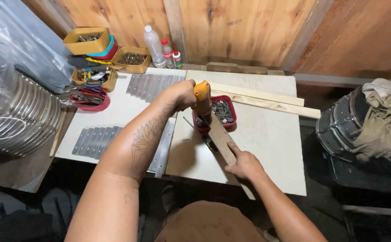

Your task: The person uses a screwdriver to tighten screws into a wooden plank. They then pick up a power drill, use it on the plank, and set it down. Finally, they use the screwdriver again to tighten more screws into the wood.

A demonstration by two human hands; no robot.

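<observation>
The left hand (184,94) is wrapped tight around the yellow handle of a power drill (202,99), fingers curled fully closed on the grip, with the tool pointing down at the far end of a wooden strip (222,140). That strip lies slanting across the middle of the white tabletop (271,134), its far end just in front of a red tray of screws (222,113) and its near end jutting past the near edge. The right hand (245,165) lies on the near part of the strip, palm down and fingers stretched flat along the wood, which looks like a way of pinning it while the drill bears on the other end. The tray sits close beside the drill, within easy reach of either hand.

Two more wooden slats (267,99) lie further back to the right. To the left, rows of flat metal plates (96,140) are laid out side by side, and more plates (153,85) lie beyond them. Yellow bins of hardware (88,42) and plastic bottles (154,45) stand along the far wall.
</observation>
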